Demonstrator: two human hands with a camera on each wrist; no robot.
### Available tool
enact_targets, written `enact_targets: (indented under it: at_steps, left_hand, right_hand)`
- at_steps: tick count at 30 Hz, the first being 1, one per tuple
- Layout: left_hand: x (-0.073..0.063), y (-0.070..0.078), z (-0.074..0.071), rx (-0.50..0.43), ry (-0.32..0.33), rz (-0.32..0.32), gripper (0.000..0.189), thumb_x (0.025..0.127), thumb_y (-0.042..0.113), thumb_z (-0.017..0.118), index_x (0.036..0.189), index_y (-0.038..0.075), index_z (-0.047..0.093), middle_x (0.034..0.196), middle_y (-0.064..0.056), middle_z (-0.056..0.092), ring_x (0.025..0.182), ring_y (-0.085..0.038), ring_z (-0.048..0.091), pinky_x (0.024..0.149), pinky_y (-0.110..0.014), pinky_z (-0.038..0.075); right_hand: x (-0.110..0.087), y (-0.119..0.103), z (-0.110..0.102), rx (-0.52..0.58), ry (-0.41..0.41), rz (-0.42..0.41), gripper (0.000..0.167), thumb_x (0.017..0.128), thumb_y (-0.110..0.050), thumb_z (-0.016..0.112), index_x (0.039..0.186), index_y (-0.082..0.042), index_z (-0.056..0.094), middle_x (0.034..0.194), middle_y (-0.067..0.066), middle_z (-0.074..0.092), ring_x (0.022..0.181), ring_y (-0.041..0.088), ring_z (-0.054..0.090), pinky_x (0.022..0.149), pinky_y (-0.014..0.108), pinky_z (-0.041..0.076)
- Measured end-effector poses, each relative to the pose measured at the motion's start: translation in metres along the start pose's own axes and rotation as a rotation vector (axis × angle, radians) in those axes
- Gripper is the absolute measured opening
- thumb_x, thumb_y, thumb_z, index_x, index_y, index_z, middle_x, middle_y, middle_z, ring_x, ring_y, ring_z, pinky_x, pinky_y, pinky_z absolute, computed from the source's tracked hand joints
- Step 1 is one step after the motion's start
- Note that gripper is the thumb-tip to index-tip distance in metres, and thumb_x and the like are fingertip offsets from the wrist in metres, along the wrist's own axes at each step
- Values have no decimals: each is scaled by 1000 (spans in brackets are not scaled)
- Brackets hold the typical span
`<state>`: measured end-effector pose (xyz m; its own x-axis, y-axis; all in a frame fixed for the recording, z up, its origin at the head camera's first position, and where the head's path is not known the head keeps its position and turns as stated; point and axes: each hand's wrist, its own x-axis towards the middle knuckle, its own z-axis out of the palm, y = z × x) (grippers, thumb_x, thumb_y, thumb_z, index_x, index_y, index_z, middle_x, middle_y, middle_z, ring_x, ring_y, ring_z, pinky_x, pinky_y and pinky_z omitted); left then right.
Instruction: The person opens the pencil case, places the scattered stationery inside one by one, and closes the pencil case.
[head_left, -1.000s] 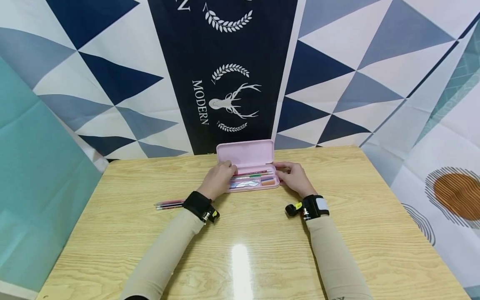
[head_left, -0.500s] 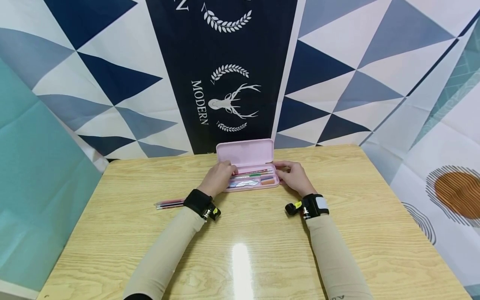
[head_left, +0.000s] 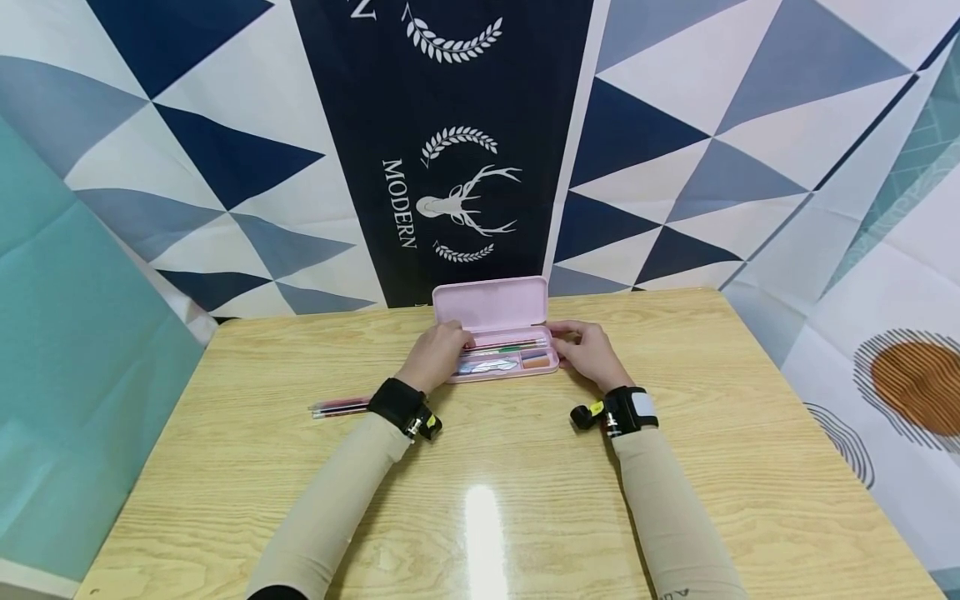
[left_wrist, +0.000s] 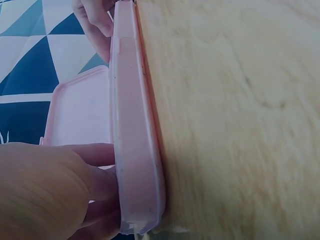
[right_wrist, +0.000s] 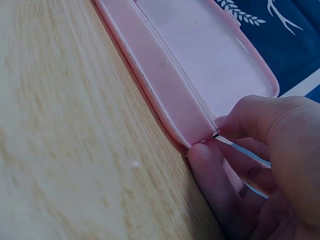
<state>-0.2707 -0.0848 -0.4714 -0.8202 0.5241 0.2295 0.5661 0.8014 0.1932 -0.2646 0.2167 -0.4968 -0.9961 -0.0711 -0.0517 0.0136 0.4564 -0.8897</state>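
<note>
A person's left hand (left_wrist: 52, 190) is meeting the long upper edge of a pink case (left_wrist: 132, 115) near its closest corner, fingertips hiding behind the side wall. The case is lying on a pale wooden table (left_wrist: 235, 120), its lid (left_wrist: 82, 107) standing open beyond. Toward the opposite end, the right hand (left_wrist: 94, 22) is touching the case. Behind, a blue-and-white triangle-patterned cloth (left_wrist: 27, 65) is hanging.

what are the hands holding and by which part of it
The right hand holds the pink pencil case by its right end. The left hand is at the left end; whether it grips anything cannot be told.
</note>
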Motion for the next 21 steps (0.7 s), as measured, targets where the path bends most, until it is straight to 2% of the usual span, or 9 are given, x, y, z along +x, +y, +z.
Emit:
enact_targets:
  at_steps: [6,9,10,11,14,16,17,18,21]
  left_hand:
    - [-1,-5,11,5,50,19,28,96,-12,69,100,7,89,93,-11,77,85,-23,74,78,-46,63]
    - [-2,-4,10,7,48,5,26,97,-11,70,101,7,89,94,-12,78,86,-24,74,80,-47,63]
    - [-3,2,2,0,31,-10,26,98,-11,70,102,6,89,95,-13,78,87,-26,74,82,-48,63]
    - [0,-4,12,12,35,-6,25,99,-9,71,103,7,89,95,-12,79,88,-24,74,83,-46,63]
    - [-2,-1,8,16,3,-25,24,100,-9,73,109,6,89,100,-15,80,93,-26,76,88,-44,64]
    - [-3,-4,11,26,22,-8,22,98,-8,75,108,6,89,99,-14,80,93,-26,76,86,-43,63]
    - [-1,-10,18,22,29,-3,22,97,-7,77,108,7,89,98,-13,80,92,-25,75,85,-42,63]
    - [-1,-9,15,13,23,-10,22,96,-8,77,107,6,89,98,-14,80,91,-26,75,85,-43,63]
    - [7,-30,44,29,44,15,23,93,-5,81,107,11,89,96,-9,78,89,-21,73,82,-39,62]
  right_hand:
    - [1,2,0,-5,-3,4,41,112,-12,67,152,-6,70,132,27,74,83,12,68,69,18,59]
    - [1,2,-1,-6,-2,9,41,112,-13,67,153,-6,69,132,28,73,83,13,68,69,18,59]
    - [1,2,-1,-6,0,10,41,112,-12,67,153,-6,69,132,28,73,84,13,68,69,18,59]
    - [1,1,-1,-8,1,9,41,112,-12,67,153,-6,69,132,28,73,84,13,68,69,18,59]
    - [0,1,-1,-7,4,6,41,112,-12,67,152,-6,70,132,28,74,83,13,68,69,18,59]
    - [-1,0,-1,-4,4,3,40,112,-13,67,152,-6,70,131,28,74,82,12,68,68,18,59]
    - [-1,0,-1,-2,3,3,40,112,-14,68,152,-6,70,131,28,74,82,12,68,68,18,59]
    - [-1,0,0,0,4,2,40,112,-14,68,152,-6,70,130,28,75,81,11,68,68,18,59]
    - [-2,0,0,-1,6,7,40,112,-14,68,151,-6,71,129,27,75,81,11,68,68,18,58]
